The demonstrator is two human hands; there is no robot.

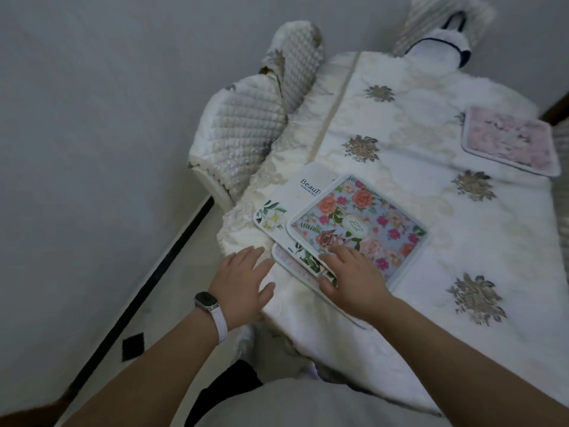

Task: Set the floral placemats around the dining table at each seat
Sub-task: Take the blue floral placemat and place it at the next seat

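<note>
Blue floral placemat [360, 223]: lay atop fanned stack [277, 208] | right hand [351, 278]: rested flat on it, fingers straight | left hand [243, 278]: spread, empty, beside stack | pink placemat [511, 140]: lay well apart

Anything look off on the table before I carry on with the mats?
Nothing spilled or damaged. The unplaced mats sit in a skewed, fanned pile at the near corner: the blue floral placemat lies crooked over the white leaf-print placemat, with a pale pink placemat beneath. The right hand rests on the pile.
</note>
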